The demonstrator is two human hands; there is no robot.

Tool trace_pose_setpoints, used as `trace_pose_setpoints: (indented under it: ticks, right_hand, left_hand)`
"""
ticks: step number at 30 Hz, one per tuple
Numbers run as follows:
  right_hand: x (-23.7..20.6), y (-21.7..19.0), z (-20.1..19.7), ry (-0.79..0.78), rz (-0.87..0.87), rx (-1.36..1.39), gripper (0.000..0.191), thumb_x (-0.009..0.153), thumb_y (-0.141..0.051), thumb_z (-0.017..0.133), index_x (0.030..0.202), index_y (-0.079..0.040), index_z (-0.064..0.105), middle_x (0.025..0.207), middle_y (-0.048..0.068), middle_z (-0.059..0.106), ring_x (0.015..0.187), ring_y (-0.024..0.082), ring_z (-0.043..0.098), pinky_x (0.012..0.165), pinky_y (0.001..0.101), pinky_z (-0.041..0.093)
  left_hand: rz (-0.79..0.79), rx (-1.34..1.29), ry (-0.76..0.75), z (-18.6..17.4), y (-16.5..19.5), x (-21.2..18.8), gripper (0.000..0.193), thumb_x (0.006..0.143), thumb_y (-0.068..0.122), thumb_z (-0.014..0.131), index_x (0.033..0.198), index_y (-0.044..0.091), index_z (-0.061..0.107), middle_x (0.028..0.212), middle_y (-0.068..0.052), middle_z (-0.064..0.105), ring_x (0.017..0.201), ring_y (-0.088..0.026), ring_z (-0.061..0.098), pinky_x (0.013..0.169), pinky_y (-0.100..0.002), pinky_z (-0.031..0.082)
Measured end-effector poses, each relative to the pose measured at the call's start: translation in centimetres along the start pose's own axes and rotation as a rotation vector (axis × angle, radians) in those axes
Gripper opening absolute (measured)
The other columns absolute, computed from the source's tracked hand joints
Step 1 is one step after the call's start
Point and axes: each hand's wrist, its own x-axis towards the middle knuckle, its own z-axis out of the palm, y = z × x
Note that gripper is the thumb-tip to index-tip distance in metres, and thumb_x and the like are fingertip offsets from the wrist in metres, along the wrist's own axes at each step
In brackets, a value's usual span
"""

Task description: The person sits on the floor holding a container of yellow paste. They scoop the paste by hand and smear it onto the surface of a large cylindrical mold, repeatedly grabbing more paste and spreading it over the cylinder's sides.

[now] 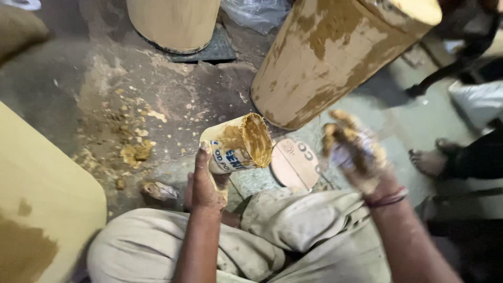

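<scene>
Left hand [205, 181]: gripping the tilted paste tin [240, 144] from below, thumb running up its side, fingers closed round the body; mouth is facing right, inside coated with ochre paste.
Paste tin position: hanging just above the floor, in front of the knees, between the spill and the round lid [295, 163].
Right hand [353, 152]: hovering open, fingers spread and caked in paste, a pale scrap possibly lying in the palm; cannot tell whether it is being held.
Risk, left: spilled lumps [133, 152] are lying on the floor [47, 89]; a slick grip is likely letting the tin slide.
Risk, centre: tin mouth tipping further is likely dripping paste onto the lid.
Risk, right: large smeared cylinder [330, 57] is leaning close over the tin; a knock seems possible.
Edges: yellow panel [42, 209] is closing the left; another person's bare foot [429, 160] is resting at right.
Open room: mostly the floor patch behind the spill.
</scene>
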Motion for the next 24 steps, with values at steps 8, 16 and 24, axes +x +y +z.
trace_pose_setpoints:
  ticks: [8,16,24]
  right_hand:
    - [6.9,-10.5,-2.5,0.129,-0.244,-1.152,0.038,0.1,-0.007,0.059,0.138,-0.008,0.06,0.112,0.011,0.07,0.095,0.02,0.066,0.082,0.0334,0.055]
    - [8.5,-10.0,-1.7,-0.021,-0.38,-1.941,0.053,0.09,0.005,0.066,0.14,-0.01,0.068,0.11,0.014,0.069,0.098,0.029,0.068,0.084,0.0371,0.055]
    - [10.5,-11.5,-3.3,-0.009,-0.317,-1.985,0.036,0.108,0.0,0.065,0.143,-0.01,0.069,0.113,0.011,0.072,0.095,0.019,0.071,0.086,0.0341,0.062]
  left_hand:
    - [-0.027,-0.088,0.03,-0.4,0.3,1.0,0.075,0.086,0.055,0.068,0.143,0.008,0.055,0.128,-0.005,0.065,0.113,-0.016,0.065,0.093,-0.032,0.054]
    - [-0.035,-0.014,0.019,0.9,2.0,0.3,0.073,0.086,0.054,0.064,0.142,0.008,0.055,0.126,-0.006,0.066,0.113,-0.017,0.064,0.097,-0.035,0.048]
    - [-0.018,-0.068,-0.007,0.8,1.4,0.7,0.07,0.087,0.048,0.068,0.141,0.004,0.056,0.126,-0.008,0.064,0.113,-0.02,0.063,0.095,-0.035,0.052]
